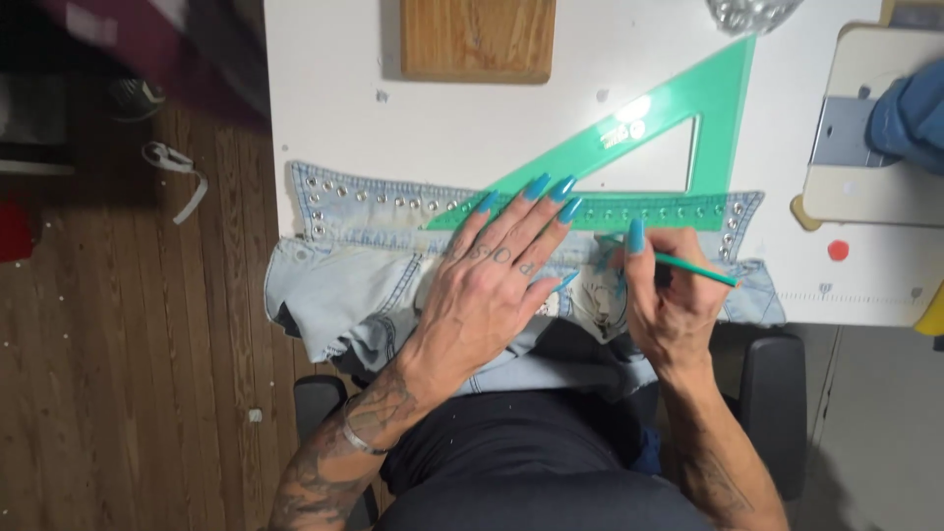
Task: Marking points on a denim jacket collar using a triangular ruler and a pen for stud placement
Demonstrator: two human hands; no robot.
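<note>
A pale blue denim garment (354, 285) with a studded collar lies across the front edge of the white table (334, 98) and hangs into my lap. A green transparent set square (669, 108) rests on the collar. My left hand (492, 285) lies flat, fingers spread, pressing on the denim with its fingertips on the set square's lower edge. My right hand (669, 300) grips a teal pencil (700, 268), its tip hidden behind the fingers near the ruler's edge.
A wooden board (479, 39) lies at the table's far edge. A cream sewing machine base (865, 187) with blue fabric (910, 113) stands at the right. Wooden floor with a white strap (177, 167) lies left. Chair armrests (772, 413) flank my lap.
</note>
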